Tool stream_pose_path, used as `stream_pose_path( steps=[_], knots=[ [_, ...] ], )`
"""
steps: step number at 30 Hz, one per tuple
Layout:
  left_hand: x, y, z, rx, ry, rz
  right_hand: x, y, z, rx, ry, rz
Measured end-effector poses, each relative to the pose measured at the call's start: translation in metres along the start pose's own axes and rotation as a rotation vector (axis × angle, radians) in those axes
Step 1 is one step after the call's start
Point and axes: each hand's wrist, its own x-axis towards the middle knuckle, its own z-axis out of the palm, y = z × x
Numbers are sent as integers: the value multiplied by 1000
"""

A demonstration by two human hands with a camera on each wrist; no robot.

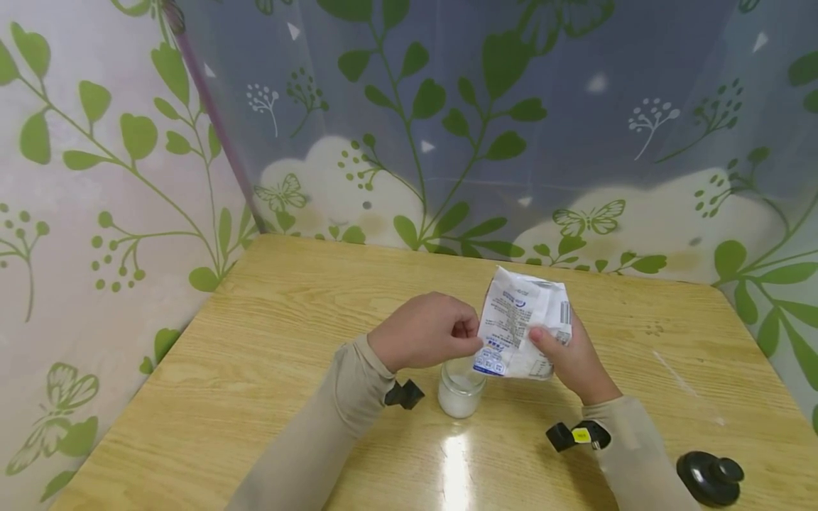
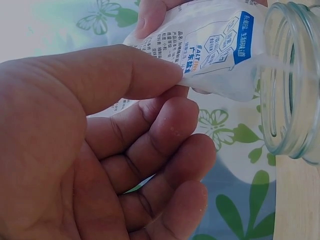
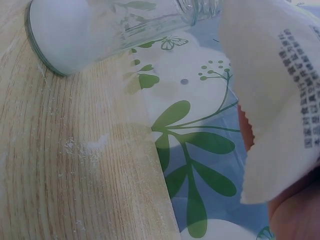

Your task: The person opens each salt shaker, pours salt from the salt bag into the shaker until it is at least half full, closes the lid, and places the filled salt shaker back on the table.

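A white printed salt bag point(image 1: 520, 319) is tilted above a glass jar point(image 1: 460, 394) that stands on the table. My right hand point(image 1: 578, 362) grips the bag's right side, thumb across the front. With thumb and forefinger, my left hand point(image 1: 429, 330) pinches the bag's edge near its lower left corner; the other fingers are loosely bent. In the left wrist view, the bag's narrowed mouth point(image 2: 237, 82) is beside the jar's rim point(image 2: 275, 80), and a whitish stream runs into the opening. White salt point(image 3: 57, 35) covers the jar's bottom in the right wrist view.
A black lid with a knob point(image 1: 709, 479) lies at the table's right front. White grains point(image 3: 95, 145) are scattered on the wooden table point(image 1: 307, 305). A thin clear strip point(image 1: 690, 390) lies to the right. Leaf-patterned walls point(image 1: 409, 142) border the table's back and left.
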Motion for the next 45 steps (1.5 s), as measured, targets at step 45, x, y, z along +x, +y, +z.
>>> stream_pose_path(
  steps=[45],
  knots=[
    [-1, -2, 1, 10, -4, 4, 1, 2, 0, 3, -9, 24]
  ],
)
